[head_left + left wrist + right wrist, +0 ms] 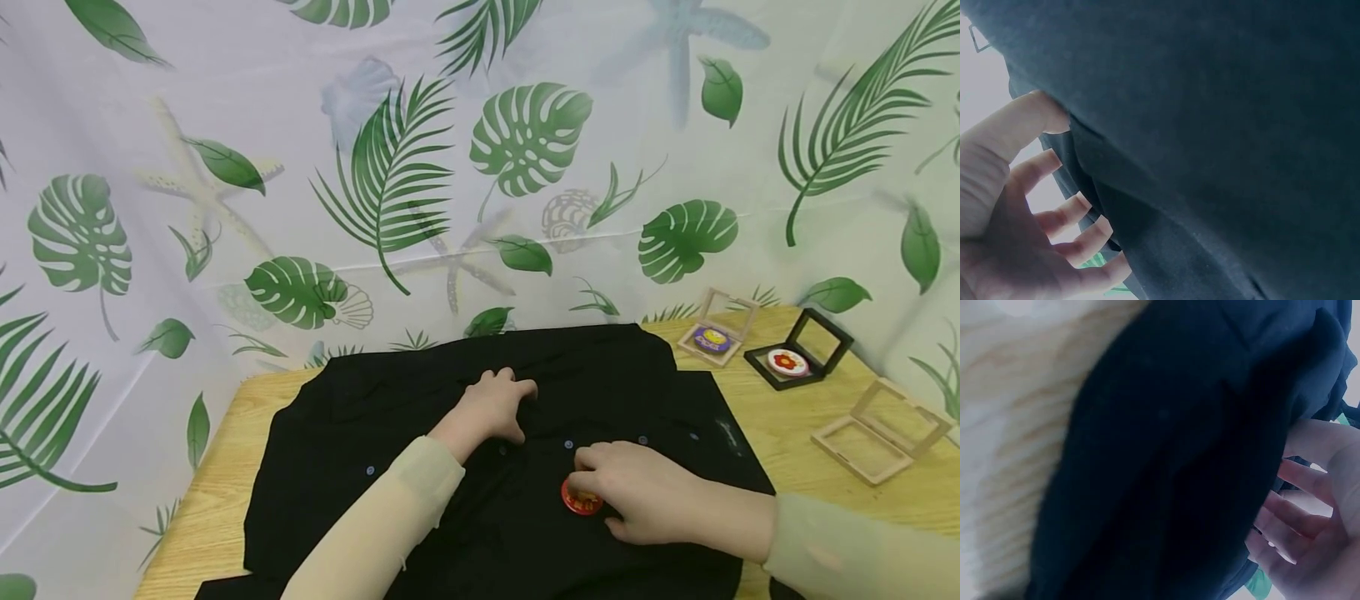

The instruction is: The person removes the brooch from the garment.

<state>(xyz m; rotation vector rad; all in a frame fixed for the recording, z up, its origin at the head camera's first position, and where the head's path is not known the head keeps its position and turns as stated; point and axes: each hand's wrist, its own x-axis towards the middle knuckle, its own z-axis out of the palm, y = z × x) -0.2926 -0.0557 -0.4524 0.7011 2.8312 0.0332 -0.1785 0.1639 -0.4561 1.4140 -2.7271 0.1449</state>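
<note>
A black button-up shirt lies spread on the wooden table. My left hand rests on its middle, fingers spread and loosely bent, with no object in them. In the left wrist view, the fingertips and thumb of that left hand touch dark cloth. A round red badge with yellow marks is on the shirt's lower right part. Bent fingers of my right hand partly cover the badge and touch it; the thumb stands apart from it. The right wrist view shows the right hand against dark cloth, the badge hidden.
At the table's right stand three open frame boxes: a wooden one with a purple-and-yellow badge, a black one with a white badge bearing a red flower, and a wooden one. A leaf-patterned curtain hangs behind.
</note>
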